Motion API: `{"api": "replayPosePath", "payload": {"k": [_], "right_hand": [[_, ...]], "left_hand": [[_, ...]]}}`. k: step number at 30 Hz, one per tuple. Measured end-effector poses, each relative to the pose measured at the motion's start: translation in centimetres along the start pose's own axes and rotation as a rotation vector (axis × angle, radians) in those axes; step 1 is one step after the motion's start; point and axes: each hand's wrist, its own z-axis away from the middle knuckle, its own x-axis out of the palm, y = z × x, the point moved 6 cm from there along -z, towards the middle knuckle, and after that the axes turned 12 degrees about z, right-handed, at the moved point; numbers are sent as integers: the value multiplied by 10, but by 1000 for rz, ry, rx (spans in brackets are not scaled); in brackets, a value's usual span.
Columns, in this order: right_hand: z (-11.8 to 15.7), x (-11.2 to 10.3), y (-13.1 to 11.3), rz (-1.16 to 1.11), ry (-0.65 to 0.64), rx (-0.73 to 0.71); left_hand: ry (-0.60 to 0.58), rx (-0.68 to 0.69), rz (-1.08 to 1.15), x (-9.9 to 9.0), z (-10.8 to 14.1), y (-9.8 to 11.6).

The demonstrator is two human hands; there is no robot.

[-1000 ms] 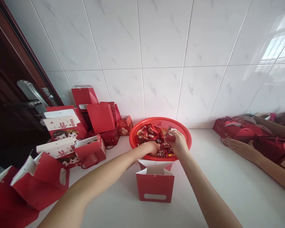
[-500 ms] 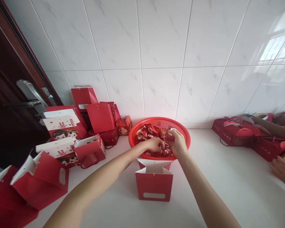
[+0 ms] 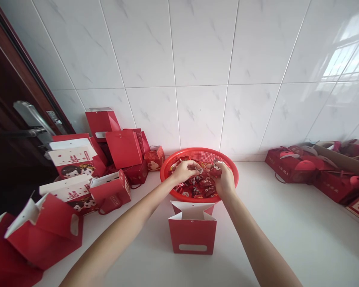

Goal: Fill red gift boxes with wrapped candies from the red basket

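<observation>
Together above a red basket (image 3: 164, 174), the left hand (image 3: 183, 172) pinches one wrapped sweet (image 3: 199, 170) while the right hand (image 3: 226, 183) grips another packet (image 3: 216, 169), fingers curled. A loose pinch could drop either onto the pile (image 3: 202, 186); a low sweep might tip the open box (image 3: 192, 235) just in front.

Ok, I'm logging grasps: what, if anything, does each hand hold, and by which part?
Left hand: one packet, apparently pinched at its edge. Right hand: at least one other packet, gripped along its right side.
</observation>
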Motion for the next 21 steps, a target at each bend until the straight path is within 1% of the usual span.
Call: {"api": "replayPosePath", "payload": {"k": [4,6,9,12,15,18,21], "right_hand": [[-2,-3,3,-20,38,-7],[-1,-4,2,-25,52,-13],[1,-4,-1,-24,69,-29],[3,-5,-3,-20,78,-31],[2,-5,-3,-11,70,-33],[-1,-6,-1,12,65,-41],[-2,-7,0,21,77,-34]], "left_hand": [[24,59,5,-1,-2,2],[49,83,-41,-2,-1,6],[36,9,-290,0,0,4],[-79,-79,-504,5,0,-2],[-251,-93,-572,18,-1,-6],[-419,-87,-623,40,-5,-9],[-525,-84,-678,65,-8,-12]]}}
